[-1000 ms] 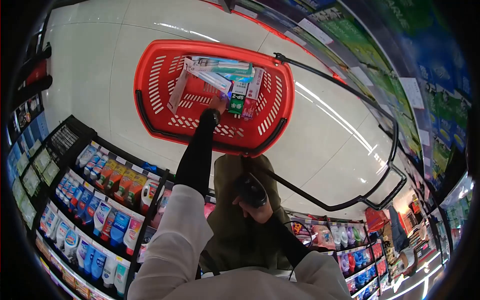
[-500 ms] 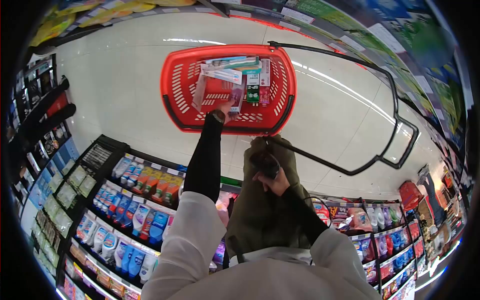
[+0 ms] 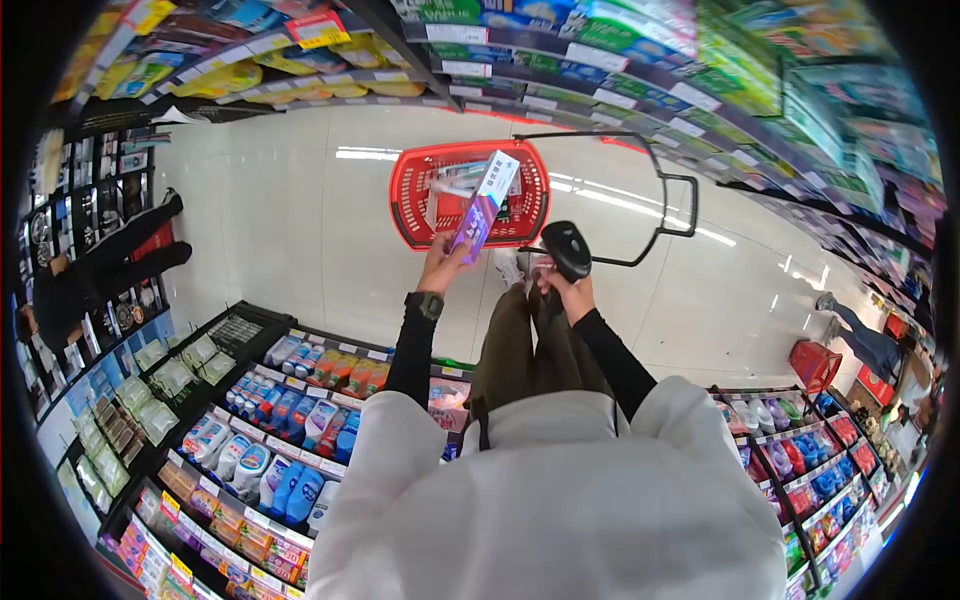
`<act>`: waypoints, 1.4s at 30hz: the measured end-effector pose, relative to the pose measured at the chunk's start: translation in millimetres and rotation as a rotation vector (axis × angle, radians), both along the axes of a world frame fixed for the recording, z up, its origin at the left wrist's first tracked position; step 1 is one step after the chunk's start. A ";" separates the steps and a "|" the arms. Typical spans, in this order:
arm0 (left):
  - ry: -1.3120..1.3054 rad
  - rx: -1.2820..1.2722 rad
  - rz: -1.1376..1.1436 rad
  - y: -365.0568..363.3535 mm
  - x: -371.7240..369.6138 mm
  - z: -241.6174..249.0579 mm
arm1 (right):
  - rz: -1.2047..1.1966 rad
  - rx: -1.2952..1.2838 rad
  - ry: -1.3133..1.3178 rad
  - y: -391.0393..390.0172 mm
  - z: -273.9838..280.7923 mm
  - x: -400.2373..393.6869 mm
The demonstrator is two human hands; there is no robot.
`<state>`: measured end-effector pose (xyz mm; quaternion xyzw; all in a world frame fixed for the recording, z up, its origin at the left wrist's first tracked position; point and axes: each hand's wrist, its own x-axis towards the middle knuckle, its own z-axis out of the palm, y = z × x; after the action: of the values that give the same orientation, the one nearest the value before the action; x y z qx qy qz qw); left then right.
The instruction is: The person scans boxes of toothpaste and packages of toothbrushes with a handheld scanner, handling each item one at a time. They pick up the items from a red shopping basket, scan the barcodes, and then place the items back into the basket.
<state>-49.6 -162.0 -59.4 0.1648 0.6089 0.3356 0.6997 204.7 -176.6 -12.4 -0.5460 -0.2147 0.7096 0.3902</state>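
My left hand (image 3: 446, 264), with a dark watch on its wrist, grips the lower end of a purple and white toothpaste box (image 3: 486, 207). The box slants upward over the red shopping basket (image 3: 401, 200), which stands on the floor. Inside the basket lie packages (image 3: 458, 181), partly hidden behind the box. My right hand (image 3: 568, 292) is closed around the handle of a black handheld barcode scanner (image 3: 566, 250), its head to the right of the basket. The basket's black handle (image 3: 657, 160) is folded out to the right.
Shelves of boxed goods (image 3: 560, 60) run along the top. Nearer me, shelves of bottles (image 3: 270, 430) stand at the left and more shelves (image 3: 800, 470) at the right. A person in dark clothes (image 3: 100, 260) is at far left, another person's legs (image 3: 865, 335) at right, near a red basket (image 3: 815, 366).
My left hand has come up out of the basket with the toothpaste box. My right hand has raised the scanner away from my thigh. The view has shifted, with the basket appearing smaller.
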 end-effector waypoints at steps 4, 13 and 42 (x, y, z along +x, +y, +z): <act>0.082 0.317 -0.117 -1.8 -1.9 126.3 | -0.148 0.168 -0.074 36.8 105.5 1.0; 0.139 0.858 -0.337 23.9 4.3 276.3 | -0.194 0.369 0.003 46.9 230.0 42.1; -0.191 0.710 -0.045 4.5 158.2 324.3 | -0.198 0.475 0.094 9.0 270.2 179.8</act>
<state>108.6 -157.5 264.9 0.3786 0.3827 0.5243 0.6598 384.4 -167.6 257.9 -0.4237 -0.3023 0.6225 0.5845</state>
